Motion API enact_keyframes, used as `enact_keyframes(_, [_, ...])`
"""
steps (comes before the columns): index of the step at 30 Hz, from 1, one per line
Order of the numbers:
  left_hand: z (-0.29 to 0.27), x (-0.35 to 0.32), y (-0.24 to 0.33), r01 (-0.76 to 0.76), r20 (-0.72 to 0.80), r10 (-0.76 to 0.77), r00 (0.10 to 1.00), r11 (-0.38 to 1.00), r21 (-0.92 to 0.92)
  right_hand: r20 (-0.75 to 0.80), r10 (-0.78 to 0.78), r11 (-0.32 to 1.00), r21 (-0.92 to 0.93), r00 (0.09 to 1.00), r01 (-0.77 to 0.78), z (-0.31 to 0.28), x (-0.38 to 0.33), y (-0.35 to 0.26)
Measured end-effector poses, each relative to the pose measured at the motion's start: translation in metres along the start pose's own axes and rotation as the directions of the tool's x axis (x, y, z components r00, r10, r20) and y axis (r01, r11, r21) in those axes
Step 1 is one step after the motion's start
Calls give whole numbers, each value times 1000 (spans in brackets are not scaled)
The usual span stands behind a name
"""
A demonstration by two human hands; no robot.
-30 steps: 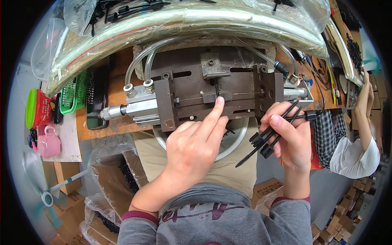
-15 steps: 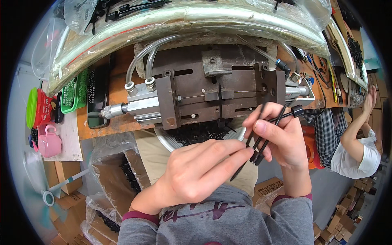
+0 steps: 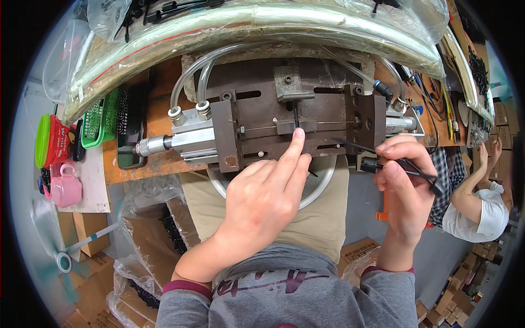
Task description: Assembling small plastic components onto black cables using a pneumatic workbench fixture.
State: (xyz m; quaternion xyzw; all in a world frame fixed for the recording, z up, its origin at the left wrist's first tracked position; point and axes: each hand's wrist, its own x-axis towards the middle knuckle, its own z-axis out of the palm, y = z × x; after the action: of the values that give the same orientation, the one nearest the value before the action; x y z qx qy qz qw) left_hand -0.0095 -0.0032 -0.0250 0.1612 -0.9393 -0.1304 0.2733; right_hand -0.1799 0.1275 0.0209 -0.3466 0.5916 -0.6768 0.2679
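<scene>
A dark metal press fixture (image 3: 262,117) with a silver air cylinder (image 3: 180,139) and clear hoses sits on the wooden bench before me. My left hand (image 3: 268,197) reaches up to it, its forefinger tip pressing a thin black part (image 3: 296,117) that stands in the fixture's middle slot. My right hand (image 3: 404,191) hovers at the fixture's right end, closed on a bundle of black plastic strips (image 3: 407,164) that points left and right. A round metal bowl (image 3: 322,180) lies under the fixture, mostly hidden by my left hand.
A clear plastic sheet roll (image 3: 257,27) arches over the bench. Green baskets (image 3: 101,123), a red and green container (image 3: 46,142) and a pink cup (image 3: 65,186) stand at left. Plastic bags with black parts (image 3: 158,229) lie below. Another person (image 3: 476,202) sits at right.
My left hand went from the fixture to my right hand, took a black part, and has returned to the middle slot. My right hand has dropped slightly and turned the bundle flatter.
</scene>
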Motion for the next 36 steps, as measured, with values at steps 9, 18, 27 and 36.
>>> enact_keyframes(9, [-9, 3, 8, 145, -58, -201, 978, 852, -504, 142, -155, 978, -121, 978, 172, 6, -14, 4])
enact_keyframes(18, [-23, 18, 9, 174, 98, -146, 984, 713, -679, 313, -367, 785, -401, 876, 473, 24, -14, 9])
enact_keyframes(27, [-28, 6, 8, 147, -14, -233, 972, 657, -739, 238, -365, 833, -348, 900, 430, 15, -11, 10])
enact_keyframes(36, [-4, -7, 1, -3, -32, -1, 1000, 992, -125, -58, 118, 993, 35, 991, -116, 9, -14, 13])
